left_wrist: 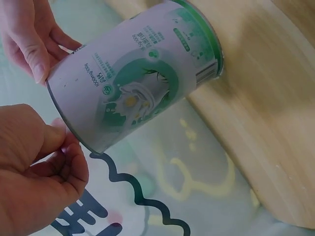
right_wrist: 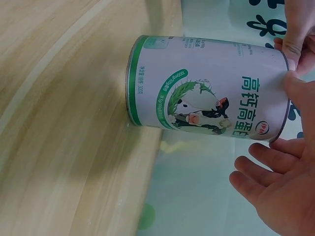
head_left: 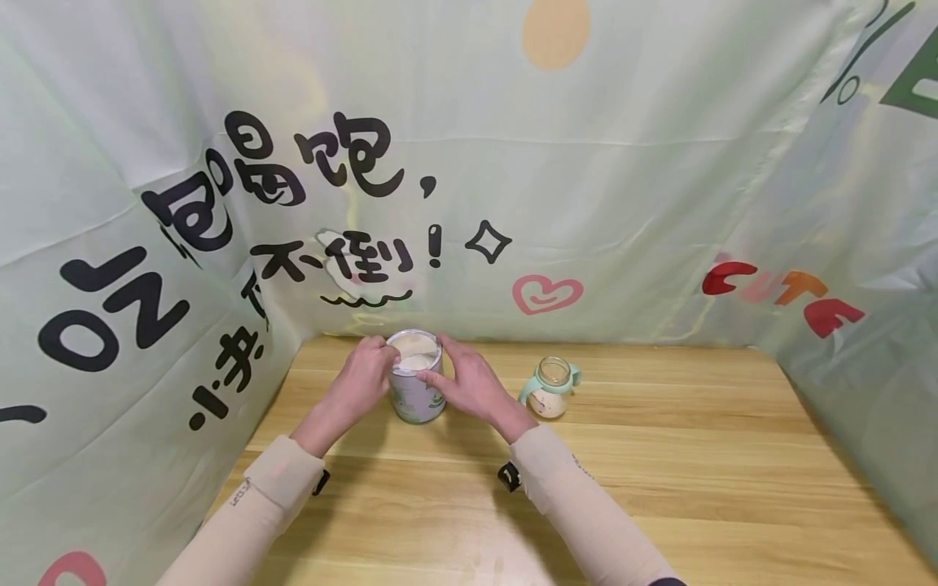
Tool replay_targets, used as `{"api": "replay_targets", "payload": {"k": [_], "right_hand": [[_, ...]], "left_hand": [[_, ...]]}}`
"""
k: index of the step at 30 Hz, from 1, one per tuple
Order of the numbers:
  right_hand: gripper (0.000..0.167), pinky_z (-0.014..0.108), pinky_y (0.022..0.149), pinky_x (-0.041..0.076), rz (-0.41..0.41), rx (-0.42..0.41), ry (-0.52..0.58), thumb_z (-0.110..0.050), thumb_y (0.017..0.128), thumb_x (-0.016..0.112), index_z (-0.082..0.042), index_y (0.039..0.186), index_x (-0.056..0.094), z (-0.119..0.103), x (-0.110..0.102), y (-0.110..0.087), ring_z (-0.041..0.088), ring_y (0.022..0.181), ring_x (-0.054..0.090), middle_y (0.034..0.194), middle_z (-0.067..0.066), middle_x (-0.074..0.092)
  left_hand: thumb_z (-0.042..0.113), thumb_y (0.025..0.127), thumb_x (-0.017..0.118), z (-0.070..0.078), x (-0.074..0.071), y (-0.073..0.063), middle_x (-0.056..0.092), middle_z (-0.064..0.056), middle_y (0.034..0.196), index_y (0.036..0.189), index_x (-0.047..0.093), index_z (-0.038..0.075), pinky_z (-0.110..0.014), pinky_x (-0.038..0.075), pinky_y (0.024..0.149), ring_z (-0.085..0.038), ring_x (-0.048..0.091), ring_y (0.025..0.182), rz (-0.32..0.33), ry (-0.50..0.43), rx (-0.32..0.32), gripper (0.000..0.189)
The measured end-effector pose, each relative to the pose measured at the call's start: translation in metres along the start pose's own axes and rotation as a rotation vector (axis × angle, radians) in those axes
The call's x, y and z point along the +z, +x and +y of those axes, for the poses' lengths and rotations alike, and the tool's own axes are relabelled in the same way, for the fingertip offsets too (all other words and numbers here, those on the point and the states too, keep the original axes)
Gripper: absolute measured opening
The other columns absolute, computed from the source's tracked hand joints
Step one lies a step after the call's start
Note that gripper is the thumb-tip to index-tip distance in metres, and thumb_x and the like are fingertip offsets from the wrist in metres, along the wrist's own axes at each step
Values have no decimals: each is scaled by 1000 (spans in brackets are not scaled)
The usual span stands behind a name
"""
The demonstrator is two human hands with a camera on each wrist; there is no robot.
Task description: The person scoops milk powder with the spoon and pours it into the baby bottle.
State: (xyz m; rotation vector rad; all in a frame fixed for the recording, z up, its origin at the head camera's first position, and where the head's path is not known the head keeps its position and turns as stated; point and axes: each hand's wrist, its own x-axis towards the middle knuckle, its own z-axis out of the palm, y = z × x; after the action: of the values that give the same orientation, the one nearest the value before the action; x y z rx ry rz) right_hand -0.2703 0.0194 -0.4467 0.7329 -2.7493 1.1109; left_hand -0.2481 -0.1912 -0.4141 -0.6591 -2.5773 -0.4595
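Observation:
A milk powder can [head_left: 418, 399], pale lilac with green bands, stands upright near the back of the table. Across its round top lies a pale, shiny seal [head_left: 415, 362]. My left hand [head_left: 364, 368] pinches at the seal's left edge, thumb over the rim and fingers curled, also close in the left wrist view [left_wrist: 39, 167]. On the opposite side my right hand [head_left: 472, 378] grips the rim between thumb and index finger. The other fingers of that right hand [right_wrist: 280, 172] spread loosely beside the can. What the left fingertips pinch is mostly hidden.
A clear baby bottle [head_left: 551, 391] with mint-green handles and an open top stands right of the can. The wooden table [head_left: 659, 456] is bounded at the back and sides by printed fabric curtains [head_left: 630, 212].

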Motion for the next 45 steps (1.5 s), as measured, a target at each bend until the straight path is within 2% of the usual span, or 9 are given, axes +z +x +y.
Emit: {"api": "replay_targets", "payload": {"k": [9, 14, 16, 20, 24, 29, 34, 40, 45], "right_hand": [[81, 56, 124, 40, 5, -5, 2, -50, 101, 68, -5, 161, 39, 1, 1, 0, 41, 148, 48, 161, 22, 48], [82, 56, 124, 40, 1, -2, 2, -51, 101, 68, -5, 161, 39, 1, 1, 0, 41, 148, 48, 161, 21, 47], [82, 56, 124, 40, 2, -1, 0, -51, 101, 68, -6, 161, 39, 1, 1, 0, 41, 148, 48, 161, 21, 48], [82, 55, 123, 41, 4, -5, -2, -52, 100, 68, -6, 161, 40, 2, 2, 0, 41, 147, 49, 160, 22, 49], [83, 55, 123, 42, 8, -6, -1, -53, 100, 68, -5, 161, 39, 2, 2, 0, 41, 146, 50, 159, 23, 49], [82, 56, 122, 42, 16, -7, 3, -52, 100, 68, -6, 161, 39, 2, 2, 0, 43, 145, 51, 158, 24, 50], [81, 55, 122, 43, 18, -12, -1, -51, 100, 69, -6, 161, 40, 2, 2, 0, 42, 144, 52, 157, 24, 51], [81, 55, 123, 42, 14, -8, -2, -52, 100, 68, -6, 161, 40, 2, 1, -1, 42, 145, 51, 158, 23, 51], [81, 55, 123, 42, 12, -9, -5, -52, 100, 68, -6, 161, 40, 2, 1, 0, 42, 146, 51, 158, 23, 51]], "left_hand": [[-7, 90, 73, 1, 1, 1, 68, -17, 87, 93, 76, -7, -42, 59, 73, -30, 61, 82, -3, -11, -9, 4], [0, 97, 69, 0, 2, 1, 67, -16, 87, 98, 74, -4, -45, 58, 73, -32, 61, 84, 5, -20, -63, 6], [3, 101, 66, 0, 1, 0, 71, -18, 90, 99, 73, -4, -49, 58, 77, -35, 64, 87, 25, -48, -113, 9], [4, 102, 64, -5, 1, 1, 75, -22, 94, 100, 74, -6, -55, 58, 84, -40, 70, 91, 127, -147, -218, 14], [5, 102, 65, -11, -2, 1, 73, -19, 86, 100, 75, -6, -45, 56, 73, -34, 67, 79, 196, -255, -331, 16], [10, 104, 64, -15, -7, 1, 69, -15, 80, 101, 77, -4, -31, 46, 66, -22, 57, 69, 193, -335, -449, 19], [11, 104, 64, -16, -10, 0, 73, -16, 83, 104, 78, -4, -22, 46, 61, -14, 56, 68, 180, -437, -580, 21], [9, 105, 59, -21, -13, 0, 76, -12, 84, 113, 76, -8, -15, 51, 56, -4, 63, 67, 160, -665, -776, 25], [10, 107, 58, -29, -15, -2, 73, 0, 78, 122, 71, -10, -15, 53, 55, -3, 67, 68, 142, -841, -902, 29]]}}
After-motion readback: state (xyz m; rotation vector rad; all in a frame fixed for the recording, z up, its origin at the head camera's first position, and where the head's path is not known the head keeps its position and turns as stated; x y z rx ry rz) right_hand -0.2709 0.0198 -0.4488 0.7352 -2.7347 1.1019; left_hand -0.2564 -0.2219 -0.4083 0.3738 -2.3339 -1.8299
